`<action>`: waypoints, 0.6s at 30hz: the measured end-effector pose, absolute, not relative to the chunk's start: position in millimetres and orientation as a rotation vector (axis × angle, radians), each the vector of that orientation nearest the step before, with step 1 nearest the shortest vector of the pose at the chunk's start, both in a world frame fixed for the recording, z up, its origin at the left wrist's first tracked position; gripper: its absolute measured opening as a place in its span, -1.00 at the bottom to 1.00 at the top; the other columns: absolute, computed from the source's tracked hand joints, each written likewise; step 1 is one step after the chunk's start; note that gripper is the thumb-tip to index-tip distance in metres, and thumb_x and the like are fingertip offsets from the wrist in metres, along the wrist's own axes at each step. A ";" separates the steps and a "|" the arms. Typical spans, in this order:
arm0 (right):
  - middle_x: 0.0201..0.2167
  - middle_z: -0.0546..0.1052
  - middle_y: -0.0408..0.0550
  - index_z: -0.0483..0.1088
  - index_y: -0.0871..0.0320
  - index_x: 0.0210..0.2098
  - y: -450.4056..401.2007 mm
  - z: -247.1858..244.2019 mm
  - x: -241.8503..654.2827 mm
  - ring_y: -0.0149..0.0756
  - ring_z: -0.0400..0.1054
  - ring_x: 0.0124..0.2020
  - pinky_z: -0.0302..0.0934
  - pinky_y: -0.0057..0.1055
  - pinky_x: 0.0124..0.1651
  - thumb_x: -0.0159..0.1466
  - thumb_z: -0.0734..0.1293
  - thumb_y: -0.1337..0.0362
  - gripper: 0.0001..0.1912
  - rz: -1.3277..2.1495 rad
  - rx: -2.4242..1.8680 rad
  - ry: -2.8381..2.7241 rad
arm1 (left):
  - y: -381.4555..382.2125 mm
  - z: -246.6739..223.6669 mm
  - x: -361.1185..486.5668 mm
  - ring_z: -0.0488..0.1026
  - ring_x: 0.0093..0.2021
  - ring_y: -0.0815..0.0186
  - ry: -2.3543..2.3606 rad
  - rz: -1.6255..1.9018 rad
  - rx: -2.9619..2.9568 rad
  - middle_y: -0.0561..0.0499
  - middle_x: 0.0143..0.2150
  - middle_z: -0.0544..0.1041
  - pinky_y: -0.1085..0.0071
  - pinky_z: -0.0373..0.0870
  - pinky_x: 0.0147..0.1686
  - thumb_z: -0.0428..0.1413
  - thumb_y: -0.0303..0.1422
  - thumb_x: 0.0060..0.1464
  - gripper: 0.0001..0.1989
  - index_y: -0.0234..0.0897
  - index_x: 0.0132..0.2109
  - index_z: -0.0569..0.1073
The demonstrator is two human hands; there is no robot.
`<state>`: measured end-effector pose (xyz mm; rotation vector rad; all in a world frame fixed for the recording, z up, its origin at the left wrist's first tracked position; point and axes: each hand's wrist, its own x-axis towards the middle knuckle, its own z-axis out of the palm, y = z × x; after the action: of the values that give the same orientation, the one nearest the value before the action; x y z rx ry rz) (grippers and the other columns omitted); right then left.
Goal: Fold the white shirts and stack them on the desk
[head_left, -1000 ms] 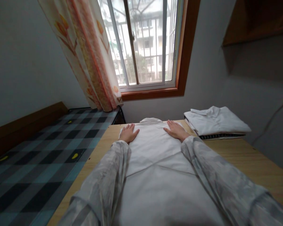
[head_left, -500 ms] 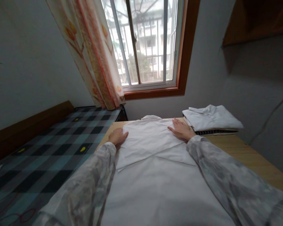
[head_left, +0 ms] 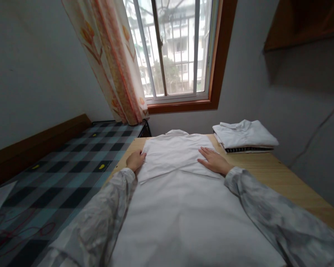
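A white shirt (head_left: 180, 207) lies spread lengthwise on the wooden table (head_left: 253, 172), collar at the far end. Its sides and sleeves are folded inward over the upper part, making a layer with slanting lower edges. At the left edge of that layer rests my left hand (head_left: 136, 160), its fingertips on the cloth and some fingers hidden from view. My right hand (head_left: 215, 161) lies flat on the right side of the layer, fingers stretched out. Neither hand grasps the cloth.
A stack of folded white clothes (head_left: 245, 134) sits at the table's far right, with a dark striped layer beneath. To the left is a bed with a checked cover (head_left: 80, 167) and red cords on it. A curtain (head_left: 111, 66) hangs beside the window (head_left: 175, 55).
My right hand has slid a little toward me along the folded layer, and my left hand has shifted slightly outward. The view has turned slightly. The shirt stays folded as before.
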<state>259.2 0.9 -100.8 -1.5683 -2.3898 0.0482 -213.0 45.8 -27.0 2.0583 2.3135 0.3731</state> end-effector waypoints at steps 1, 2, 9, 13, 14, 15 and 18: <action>0.62 0.12 0.22 0.14 0.27 0.60 8.9 -98.6 257.6 0.06 0.00 0.63 -0.06 0.01 0.63 0.57 0.03 -0.21 -0.14 0.039 -1.587 -2.391 | 47.5 -25.9 -211.3 0.63 0.04 0.05 2.338 0.383 2.042 -0.25 0.07 0.71 0.35 0.38 -0.15 0.02 -0.09 0.43 -0.62 -0.24 -0.03 0.61; 0.62 0.12 0.24 0.14 0.28 0.60 16.5 -96.2 255.9 0.06 0.01 0.63 -0.07 0.00 0.63 0.57 0.03 -0.19 -0.15 0.032 -1.615 -2.390 | 49.6 -24.5 -210.0 0.63 0.04 0.06 2.356 0.391 2.027 -0.26 0.07 0.71 0.36 0.38 -0.14 -0.01 -0.11 0.45 -0.61 -0.25 -0.03 0.61; 0.62 0.12 0.19 0.11 0.16 0.61 25.6 -86.8 247.3 0.06 -0.02 0.64 -0.17 0.14 0.63 0.57 0.04 -0.14 -0.22 0.000 -1.770 -2.342 | 52.1 -15.0 -211.9 0.66 -0.03 0.00 2.368 0.299 1.940 -0.30 0.00 0.72 0.32 0.39 -0.20 -0.01 0.13 0.39 -0.42 -0.28 -0.10 0.64; 0.65 0.06 0.09 0.07 0.10 0.63 3.6 -92.7 252.7 0.00 -0.07 0.65 -0.13 0.06 0.64 0.58 0.03 -0.19 -0.20 0.096 -1.536 -2.428 | 33.1 -18.9 -215.2 0.65 0.00 -0.01 2.328 0.216 2.055 -0.24 0.03 0.73 0.32 0.39 -0.19 0.08 0.08 0.32 -0.51 -0.24 -0.06 0.65; 0.65 0.06 0.07 0.07 0.09 0.63 -0.3 -94.3 256.2 0.00 -0.06 0.65 -0.12 0.05 0.64 0.58 0.03 -0.19 -0.20 0.122 -1.519 -2.440 | 27.8 -21.3 -215.5 0.65 0.01 0.00 2.330 0.224 2.092 -0.23 0.03 0.73 0.32 0.39 -0.18 0.06 0.03 0.35 -0.54 -0.23 -0.05 0.65; 0.65 0.06 0.08 0.08 0.10 0.63 -2.9 -95.7 260.4 0.01 -0.05 0.65 -0.11 0.05 0.64 0.58 0.03 -0.19 -0.20 0.135 -1.524 -2.442 | 22.8 -23.8 -215.7 0.65 0.02 0.00 2.338 0.238 2.123 -0.23 0.04 0.72 0.32 0.39 -0.18 0.03 -0.01 0.38 -0.56 -0.23 -0.03 0.64; 0.64 0.09 0.11 0.11 0.16 0.62 -5.0 -98.3 275.3 0.00 -0.03 0.64 -0.10 0.05 0.64 0.59 0.01 -0.09 -0.24 0.113 -1.560 -2.433 | 12.3 -30.8 -216.9 0.65 -0.01 -0.01 2.386 0.288 2.180 -0.25 0.01 0.72 0.29 0.40 -0.17 -0.05 -0.02 0.43 -0.53 -0.22 -0.01 0.63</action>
<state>275.3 -5.0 -98.3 -1.5602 -2.4329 0.1125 -216.9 12.3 -30.8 2.1800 2.3856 0.2882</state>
